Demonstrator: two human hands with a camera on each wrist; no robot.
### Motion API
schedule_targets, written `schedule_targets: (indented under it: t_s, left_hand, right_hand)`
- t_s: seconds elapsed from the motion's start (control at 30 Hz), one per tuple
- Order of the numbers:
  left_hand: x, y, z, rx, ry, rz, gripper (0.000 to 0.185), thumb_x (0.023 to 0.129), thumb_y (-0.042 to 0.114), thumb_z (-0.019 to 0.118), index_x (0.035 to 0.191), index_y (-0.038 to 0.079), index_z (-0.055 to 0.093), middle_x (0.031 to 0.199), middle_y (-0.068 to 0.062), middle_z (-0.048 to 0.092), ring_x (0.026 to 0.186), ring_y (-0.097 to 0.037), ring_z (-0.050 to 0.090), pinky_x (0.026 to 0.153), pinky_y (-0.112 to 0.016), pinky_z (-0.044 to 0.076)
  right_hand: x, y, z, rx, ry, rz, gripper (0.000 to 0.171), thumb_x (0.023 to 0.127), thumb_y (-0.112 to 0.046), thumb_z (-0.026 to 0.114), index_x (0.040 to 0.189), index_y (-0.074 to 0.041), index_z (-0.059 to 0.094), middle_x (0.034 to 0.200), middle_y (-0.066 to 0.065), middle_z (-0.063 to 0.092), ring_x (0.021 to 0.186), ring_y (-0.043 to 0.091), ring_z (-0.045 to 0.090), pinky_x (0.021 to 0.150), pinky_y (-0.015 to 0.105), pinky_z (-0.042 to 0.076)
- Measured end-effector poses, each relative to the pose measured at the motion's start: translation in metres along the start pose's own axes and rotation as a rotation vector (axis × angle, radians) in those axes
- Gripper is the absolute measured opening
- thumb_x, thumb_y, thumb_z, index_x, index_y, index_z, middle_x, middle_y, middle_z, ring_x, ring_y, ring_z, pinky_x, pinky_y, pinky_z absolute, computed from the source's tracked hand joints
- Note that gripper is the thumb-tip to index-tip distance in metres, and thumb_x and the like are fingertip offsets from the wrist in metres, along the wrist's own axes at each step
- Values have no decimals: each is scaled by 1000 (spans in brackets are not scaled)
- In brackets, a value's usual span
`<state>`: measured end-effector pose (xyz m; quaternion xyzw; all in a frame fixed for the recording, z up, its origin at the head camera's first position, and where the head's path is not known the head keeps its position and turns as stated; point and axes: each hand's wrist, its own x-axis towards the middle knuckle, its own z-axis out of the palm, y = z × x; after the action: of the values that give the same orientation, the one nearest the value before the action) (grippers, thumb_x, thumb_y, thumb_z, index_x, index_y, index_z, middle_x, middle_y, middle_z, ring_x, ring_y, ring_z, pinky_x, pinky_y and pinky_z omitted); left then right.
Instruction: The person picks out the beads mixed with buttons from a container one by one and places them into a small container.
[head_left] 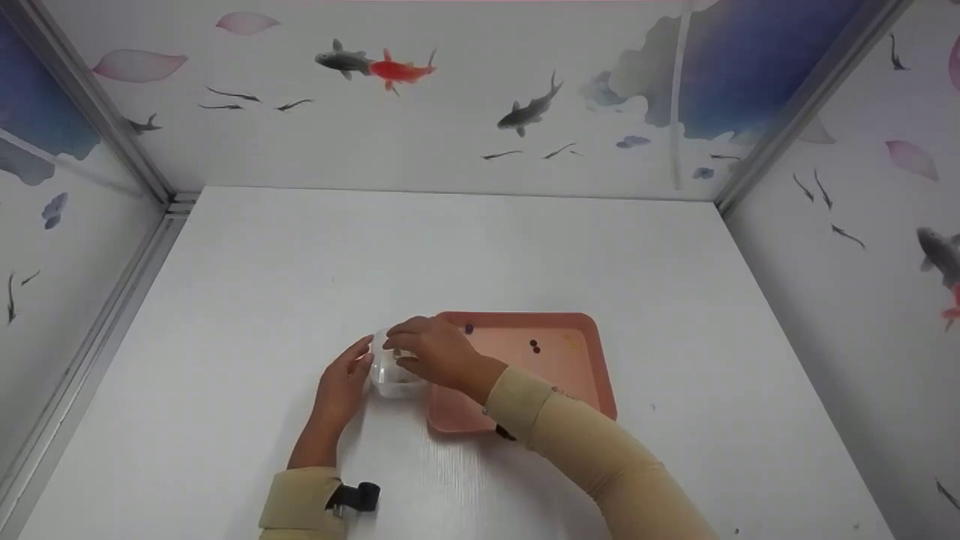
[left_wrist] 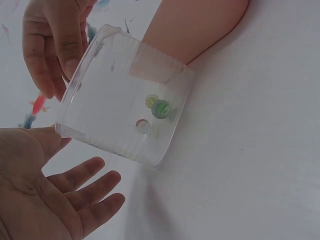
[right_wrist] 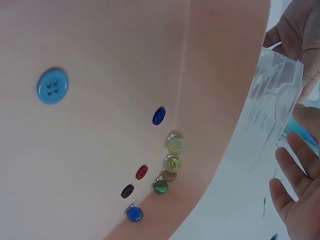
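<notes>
A clear plastic container stands at the left side of the pink tray. My left hand steadies its left side, one fingertip right at the rim in the left wrist view, while other fingers spread straight beside it. Over the container reaches my right hand, fingers bent downward; I cannot tell if a marble sits between its fingertips. Inside the container lie a green marble, a yellow one and a clear one with orange. The right wrist view shows the right hand with several fingers apart.
Along the tray's wall lie several marbles, among them a blue marble and a green marble. A light blue button, a dark blue button, a red button and a dark button rest on its floor. Printed panels surround the white table.
</notes>
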<state>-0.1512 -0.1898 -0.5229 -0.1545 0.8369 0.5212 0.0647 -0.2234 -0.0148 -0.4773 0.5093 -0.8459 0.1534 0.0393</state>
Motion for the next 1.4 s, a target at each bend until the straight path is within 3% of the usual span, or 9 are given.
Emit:
schedule_targets:
  t_s: [0.47,0.8,1.2,1.4]
  left_hand:
    - [-2,-1,1,-1,-5,-6,45,105,30,40,148,19,39,150,-12,41,135,-34,41,108,-53,36]
    - [0,-2,0,13,-8,-1,45,105,31,41,148,20,39,152,-11,39,137,-35,37,111,-54,32]
    - [-2,0,-1,36,-4,25,45,105,28,40,149,18,38,150,-15,40,135,-37,40,108,-54,35]
    - [-3,0,0,39,0,30,45,105,27,41,149,16,38,149,-15,41,135,-37,41,108,-54,36]
  right_hand:
    - [-11,3,-7,-98,86,-12,46,93,-31,66,135,-17,56,141,5,51,132,20,46,107,39,40]
    - [-17,8,-11,-193,36,68,64,93,-52,57,146,-18,41,151,4,39,142,23,33,111,51,33]
    - [-24,15,-20,-161,-13,145,69,93,-58,52,149,-19,36,156,3,32,145,24,25,114,54,27]
    - [-30,22,-22,-108,19,179,70,93,-57,54,149,-19,37,156,4,32,145,25,25,115,54,25]
